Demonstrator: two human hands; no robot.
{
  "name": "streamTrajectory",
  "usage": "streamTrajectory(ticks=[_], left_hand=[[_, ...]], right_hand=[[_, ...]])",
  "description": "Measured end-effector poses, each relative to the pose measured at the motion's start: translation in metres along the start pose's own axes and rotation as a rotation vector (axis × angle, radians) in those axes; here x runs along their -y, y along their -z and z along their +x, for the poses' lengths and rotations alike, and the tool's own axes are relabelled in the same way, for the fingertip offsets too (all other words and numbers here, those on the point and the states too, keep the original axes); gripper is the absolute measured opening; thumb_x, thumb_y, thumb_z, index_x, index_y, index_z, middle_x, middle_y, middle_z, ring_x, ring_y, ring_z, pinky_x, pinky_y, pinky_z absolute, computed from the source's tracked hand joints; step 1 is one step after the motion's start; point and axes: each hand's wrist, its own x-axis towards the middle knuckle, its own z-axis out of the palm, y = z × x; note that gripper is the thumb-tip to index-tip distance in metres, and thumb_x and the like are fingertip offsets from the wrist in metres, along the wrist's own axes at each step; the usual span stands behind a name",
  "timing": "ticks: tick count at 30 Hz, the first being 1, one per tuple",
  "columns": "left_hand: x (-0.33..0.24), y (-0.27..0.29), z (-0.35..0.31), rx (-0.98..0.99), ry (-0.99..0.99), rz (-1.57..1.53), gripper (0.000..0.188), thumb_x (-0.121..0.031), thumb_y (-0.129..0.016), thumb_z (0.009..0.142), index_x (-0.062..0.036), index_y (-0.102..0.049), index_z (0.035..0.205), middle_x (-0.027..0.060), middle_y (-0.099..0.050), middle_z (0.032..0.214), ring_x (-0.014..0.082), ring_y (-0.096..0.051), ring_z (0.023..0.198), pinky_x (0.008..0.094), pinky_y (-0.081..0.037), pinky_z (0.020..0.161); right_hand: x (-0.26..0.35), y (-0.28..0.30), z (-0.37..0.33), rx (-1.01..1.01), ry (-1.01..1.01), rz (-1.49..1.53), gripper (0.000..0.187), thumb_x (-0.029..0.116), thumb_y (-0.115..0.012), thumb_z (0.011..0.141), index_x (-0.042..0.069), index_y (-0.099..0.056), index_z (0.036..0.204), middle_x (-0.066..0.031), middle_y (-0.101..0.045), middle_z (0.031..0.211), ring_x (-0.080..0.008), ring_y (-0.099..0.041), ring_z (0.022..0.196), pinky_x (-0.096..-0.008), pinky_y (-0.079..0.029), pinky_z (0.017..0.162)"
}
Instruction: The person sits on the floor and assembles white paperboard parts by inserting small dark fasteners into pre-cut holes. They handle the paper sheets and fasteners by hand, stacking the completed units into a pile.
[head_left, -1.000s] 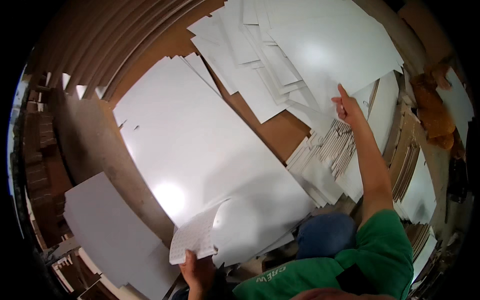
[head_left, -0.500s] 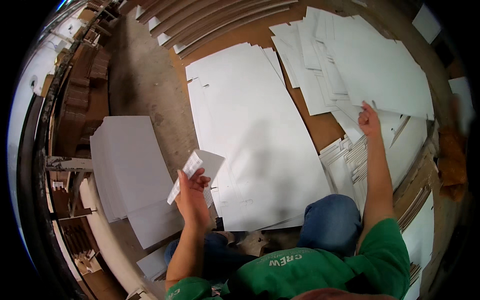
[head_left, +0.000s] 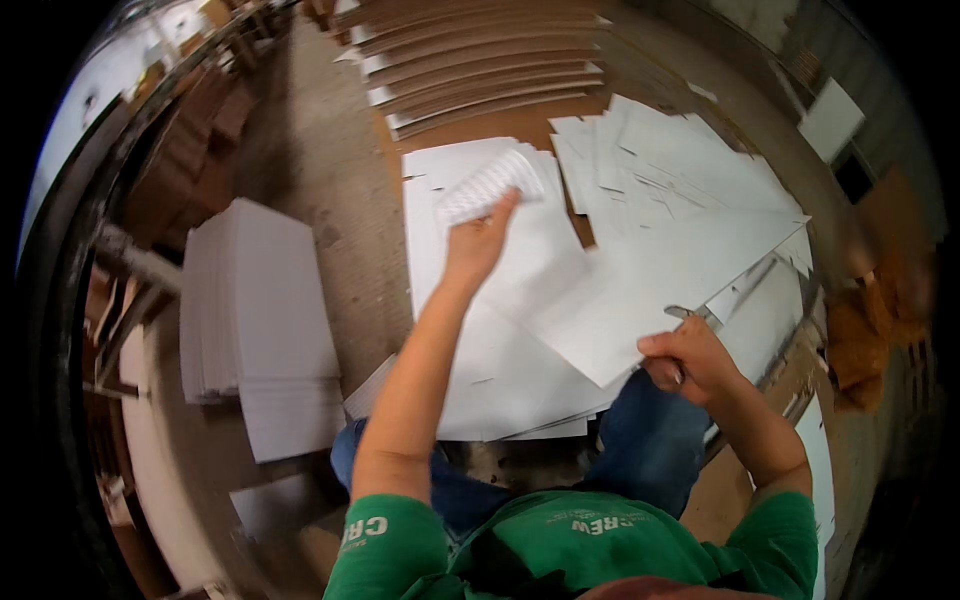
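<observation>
My left hand (head_left: 481, 240) is raised over the far part of the middle pile of large flat white cardboard sheets (head_left: 450, 395). Gripped in it is a thin printed white sheet (head_left: 478, 190), smeared by motion. At the right, my right hand (head_left: 690, 362) is closed at the near edge of a large white cardboard sheet (head_left: 640, 285), which slants across from the right pile and overlaps the middle one. A small curved metal piece (head_left: 682, 312) sticks out by its knuckles; what it belongs to is hidden.
A stack of white cardboard (head_left: 285, 300) stands at my left, beside a rack. Layers of brown-edged board (head_left: 480, 60) rise at the far side. More loose white sheets (head_left: 660, 165) lie fanned at the far right, near a crumpled orange-brown item (head_left: 865, 330).
My left hand has swung forward and right with the printed sheet. My right hand has come nearer and left, and the large cardboard sheet has slid over the middle pile. My view has shifted.
</observation>
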Motion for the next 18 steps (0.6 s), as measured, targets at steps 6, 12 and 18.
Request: streamTrajectory(ticks=[6,12,18], left_hand=[[0.087,0.036,-0.109,0.050,0.254,0.362,0.051,-0.049,-0.051,0.081,-0.0001,-0.063,0.084,0.0189,-0.059,0.067,0.0256,-0.061,0.071,0.0358,-0.045,0.066],[0.116,0.024,-0.194,-0.327,0.662,-0.406,0.055,-0.048,-0.049,0.084,0.0027,-0.055,0.103,0.0178,-0.059,0.097,0.0239,-0.061,0.077,0.0331,-0.048,0.066],[0.095,0.067,-0.177,-0.356,0.607,-0.707,0.068,-0.052,-0.045,0.085,0.0040,-0.037,0.123,0.0170,-0.048,0.120,0.0260,-0.058,0.087,0.0332,-0.050,0.070]], right_hand=[[-0.021,-0.057,-0.028,0.122,-0.092,-0.255,0.023,0.016,-0.066,0.073,-0.004,-0.058,0.065,-0.0029,-0.044,0.044,-0.0087,-0.038,0.036,-0.0215,-0.025,0.034],[-0.039,-0.109,-0.023,0.218,-0.114,-0.678,0.027,0.024,-0.066,0.069,-0.002,-0.063,0.061,-0.0069,-0.056,0.053,-0.0096,-0.047,0.043,-0.0217,-0.036,0.039],[-0.124,-0.133,0.030,0.519,0.008,-1.147,0.032,0.031,-0.062,0.070,0.002,-0.065,0.058,-0.0066,-0.060,0.053,-0.0122,-0.054,0.045,-0.0283,-0.045,0.047]])
